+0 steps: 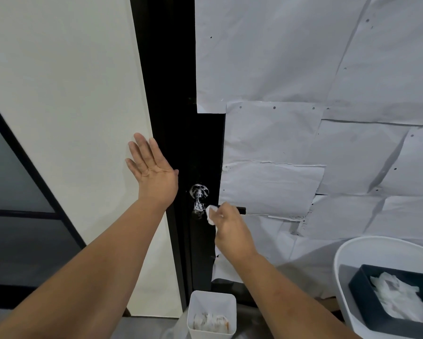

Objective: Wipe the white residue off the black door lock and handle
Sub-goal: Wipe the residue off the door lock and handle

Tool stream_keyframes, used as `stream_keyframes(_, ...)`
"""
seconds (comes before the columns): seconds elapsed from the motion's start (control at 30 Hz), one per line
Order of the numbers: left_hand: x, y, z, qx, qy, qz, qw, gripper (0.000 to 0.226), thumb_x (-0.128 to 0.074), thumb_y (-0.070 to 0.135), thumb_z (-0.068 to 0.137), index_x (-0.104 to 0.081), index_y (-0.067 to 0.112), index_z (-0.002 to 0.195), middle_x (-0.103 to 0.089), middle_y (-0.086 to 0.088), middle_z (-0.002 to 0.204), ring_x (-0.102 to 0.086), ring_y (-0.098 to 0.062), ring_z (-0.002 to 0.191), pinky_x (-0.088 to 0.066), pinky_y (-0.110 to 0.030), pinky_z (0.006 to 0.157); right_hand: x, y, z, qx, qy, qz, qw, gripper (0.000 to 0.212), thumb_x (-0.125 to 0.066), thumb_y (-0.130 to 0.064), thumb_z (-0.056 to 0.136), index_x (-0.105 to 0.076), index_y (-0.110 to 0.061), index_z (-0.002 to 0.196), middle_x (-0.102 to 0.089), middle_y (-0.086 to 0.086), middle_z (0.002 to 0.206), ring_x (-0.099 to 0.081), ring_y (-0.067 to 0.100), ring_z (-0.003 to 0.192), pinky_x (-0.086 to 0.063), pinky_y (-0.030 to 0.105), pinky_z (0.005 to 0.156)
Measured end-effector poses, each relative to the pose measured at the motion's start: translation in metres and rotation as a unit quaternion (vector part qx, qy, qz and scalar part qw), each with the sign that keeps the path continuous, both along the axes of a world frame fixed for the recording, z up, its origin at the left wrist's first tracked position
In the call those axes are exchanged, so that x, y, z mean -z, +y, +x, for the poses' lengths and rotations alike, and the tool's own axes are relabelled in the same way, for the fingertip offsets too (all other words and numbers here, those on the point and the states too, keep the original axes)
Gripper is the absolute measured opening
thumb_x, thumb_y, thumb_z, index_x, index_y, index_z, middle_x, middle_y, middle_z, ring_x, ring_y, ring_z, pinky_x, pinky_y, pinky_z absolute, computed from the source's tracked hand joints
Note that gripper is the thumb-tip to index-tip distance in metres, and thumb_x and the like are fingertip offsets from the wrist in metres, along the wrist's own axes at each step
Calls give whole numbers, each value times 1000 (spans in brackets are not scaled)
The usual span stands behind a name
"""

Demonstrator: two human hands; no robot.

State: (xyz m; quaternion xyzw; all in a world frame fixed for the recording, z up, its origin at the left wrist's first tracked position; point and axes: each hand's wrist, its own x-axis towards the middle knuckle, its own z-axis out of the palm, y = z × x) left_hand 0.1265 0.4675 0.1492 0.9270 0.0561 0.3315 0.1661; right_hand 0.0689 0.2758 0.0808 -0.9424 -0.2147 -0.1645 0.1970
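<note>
Nearest the camera are the two forearms, reaching up from the bottom edge. Starting at the left, a dark-framed glass panel (14, 182) stands beside a cream wall (66, 94). The left hand (151, 171) lies flat on that wall at the edge of the black door frame (164, 69), fingers straight and spread, holding nothing; it looks like a brace.

Next comes the round lock (199, 192), smeared with white residue (198, 203) that runs down toward the handle's base. Just right of it, the right hand (227, 222) pinches a small white wipe (211, 214), its edge just beside the lowest smear; whether it touches is hard to say. The hand covers most of the handle (241, 210), whose black tip sticks out beyond the knuckles, to the right.

The wipe is soft and light, so it probably needs bunching behind the fingertips to press firmly. The lock and handle are rigid and fixed, though the lever may swing under pressure. The residue looks wet and liable to smear.

Farther right, the door is covered in white paper sheets (327, 69). Below stand a small white bin (211, 304) with used wipes and a larger white tub (347, 253) holding a dark tray (359, 282) of wipes.
</note>
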Motion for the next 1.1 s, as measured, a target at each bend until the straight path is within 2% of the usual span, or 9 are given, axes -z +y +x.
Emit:
stream_keyframes(0.1,-1,-1,0,-5,0,-1,1000,103,-62,32,89,17,-4,145,11,-38,152,11,-56,139,-3,-70,111,8,3,-1,-24,12,37,999,43,-57,9,76,-67,-12,112,-54,1,93,-48,23,88,-48,32,64)
stream_keyframes(0.2,-1,-1,-1,-6,1,1,1000,103,-62,30,88,16,-4,145,10,-39,151,10,-57,139,-4,-70,111,1,2,4,36,41,129,990,38,-53,1,80,-72,-19,106,-61,-9,89,-41,16,87,-37,18,70)
stream_keyframes(0.3,0,0,-1,-1,2,9,1000,102,-62,29,89,17,-3,145,11,-39,151,11,-57,139,-3,-71,110,-18,-1,11,22,149,230,961,36,-47,-6,88,-65,-25,112,-63,-7,94,-52,13,85,-40,20,69)
stream_keyframes(0.4,-2,0,0,-2,-4,19,1000,102,-63,28,88,15,-2,146,10,-38,152,11,-56,139,-3,-70,111,-34,-6,16,30,109,294,949,43,-41,1,86,-56,-31,110,-53,-4,86,-49,9,65,-38,17,58)
stream_keyframes(0.5,-1,2,-4,-10,-28,29,999,101,-66,31,86,8,3,148,5,-33,155,3,-50,143,-6,-64,114,-33,-13,19,49,45,240,969,47,-42,8,84,-62,-22,114,-45,0,93,-48,11,68,-39,9,61)
stream_keyframes(0.6,1,7,-11,-24,-61,40,997,98,-68,38,83,-3,6,150,-5,-23,155,-14,-42,142,-19,-57,114,-26,-17,17,94,37,115,988,41,-48,5,84,-64,-15,116,-44,2,98,-51,19,71,-48,28,60)
stream_keyframes(0.67,4,8,-13,-25,-62,50,996,98,-68,39,83,-5,6,151,-7,-21,155,-16,-40,142,-20,-58,114,-25,-18,13,139,-7,19,990,38,-54,5,77,-65,-11,109,-48,5,95,-48,22,74,-42,31,55)
stream_keyframes(0.83,14,9,-14,-8,-34,62,997,99,-63,36,88,6,3,151,6,-23,159,5,-39,147,-6,-62,116,-32,-16,8,93,15,-42,995,62,-49,12,73,-49,-11,130,-42,7,106,-41,20,87,-39,29,63)
stream_keyframes(1.1,24,13,-2,29,-26,54,998,91,-54,24,93,12,-7,146,14,-34,153,27,-40,140,4,-63,114,-27,-7,14,85,33,-45,995,34,-47,12,74,-60,-2,102,-43,10,102,-37,19,80,-35,27,58)
